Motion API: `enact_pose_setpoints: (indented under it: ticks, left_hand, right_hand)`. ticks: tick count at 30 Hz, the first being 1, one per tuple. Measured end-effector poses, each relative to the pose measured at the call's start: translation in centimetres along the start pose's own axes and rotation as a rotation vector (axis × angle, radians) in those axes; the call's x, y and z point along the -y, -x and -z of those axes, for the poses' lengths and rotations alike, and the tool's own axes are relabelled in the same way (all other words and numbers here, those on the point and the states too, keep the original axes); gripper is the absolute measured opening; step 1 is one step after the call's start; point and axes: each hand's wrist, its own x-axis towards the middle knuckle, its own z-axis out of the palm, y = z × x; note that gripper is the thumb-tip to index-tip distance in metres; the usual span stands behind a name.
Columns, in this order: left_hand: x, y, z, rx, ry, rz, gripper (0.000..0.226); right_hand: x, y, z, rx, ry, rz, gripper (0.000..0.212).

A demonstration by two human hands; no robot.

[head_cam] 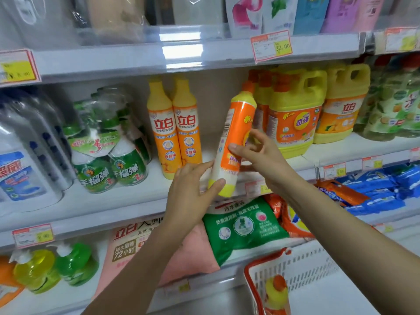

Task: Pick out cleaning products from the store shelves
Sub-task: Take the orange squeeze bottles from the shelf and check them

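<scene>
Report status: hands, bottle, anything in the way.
Left hand grips orange bottle at base. Right hand pinches its middle. Bottle tilted, off shelf. Nothing blocking; basket below right.

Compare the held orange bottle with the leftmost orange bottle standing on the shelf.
The held orange-and-yellow plastic bottle tilts, gripped by left hand and right hand; the standing orange-and-yellow plastic bottle is upright, untouched. The held one shows its barcode side, the standing one its front label. Both have yellow bases.
</scene>
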Motion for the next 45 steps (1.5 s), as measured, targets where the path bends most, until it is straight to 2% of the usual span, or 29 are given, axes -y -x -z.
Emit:
enact_pose_setpoints:
  ticks: [3,7,9,12,14,17,21,26,29,32,35,38,40,42,43,45]
  left_hand:
    - [1.1,-2.4,-0.6,-0.034,-0.094,-0.025,0.046]
    - [2.0,-4.4,-1.9,0.124,-0.059,-0.038,0.055]
    - [2.4,-4.9,-2.3,0.136,-0.091,-0.031,0.052]
    - [3.1,-4.7,-2.2,-0.05,-0.312,-0.109,0.037]
    - [3.5,-4.5,-2.0,-0.182,-0.458,-0.123,0.043]
    - [3.7,-4.5,-2.4,-0.2,-0.527,-0.112,0.062]
    - [4.0,-4.5,-3.0,-0.207,-0.551,-0.126,0.061]
    - [4.3,-4.1,-2.7,-0.161,-0.56,-0.146,0.058]
    - [4.4,-3.2,-1.9,-0.144,-0.469,-0.149,0.052]
    - [5.3,-0.3,-1.1,-0.206,-0.352,-0.217,0.038]
    - [7.3,5.1,-0.5,-0.188,-0.292,-0.283,0.031]
    - [10.5,12.5,-0.7,0.031,-0.232,-0.224,0.025]
    - [12.9,17.6,-1.0,0.263,-0.189,-0.046,0.029]
    - [15.2,22.4,-1.5,0.571,-0.165,0.177,0.043]
    - [16.2,24.6,-1.9,0.693,-0.169,0.248,0.051]
    - [17.4,27.7,-2.8,0.835,-0.136,0.352,0.061]
  right_hand:
    - [0.2,-3.8,-0.4,-0.029,0.07,0.083,0.068]
    - [-1.3,-8.3,-1.4,-0.11,0.244,0.178,0.074]
    - [-2.4,-10.2,-2.0,-0.163,0.373,0.205,0.078]
    - [-3.7,-12.5,-2.7,-0.216,0.503,0.211,0.074]
    - [-4.2,-13.7,-3.1,-0.228,0.521,0.217,0.07]
    - [-4.8,-14.7,-3.8,-0.248,0.553,0.232,0.069]
    - [-5.8,-15.1,-4.4,-0.284,0.643,0.259,0.069]
    - [-5.9,-15.0,-4.2,-0.198,0.594,0.194,0.073]
    - [-5.4,-12.8,-3.5,-0.187,0.508,0.163,0.075]
    - [-4.6,-7.6,-3.3,-0.195,0.378,0.29,0.057]
    - [-4.8,-0.1,-3.7,-0.039,0.253,0.378,0.029]
    - [-7.5,7.4,-4.6,0.357,0.314,0.246,0.014]
    - [-10.5,11.6,-5.2,0.649,0.458,0.11,0.018]
    - [-13.8,15.3,-5.8,0.882,0.545,-0.029,0.029]
    - [-15.3,16.9,-6.1,0.962,0.578,-0.083,0.035]
    - [-18.0,19.2,-6.8,1.058,0.637,-0.122,0.046]
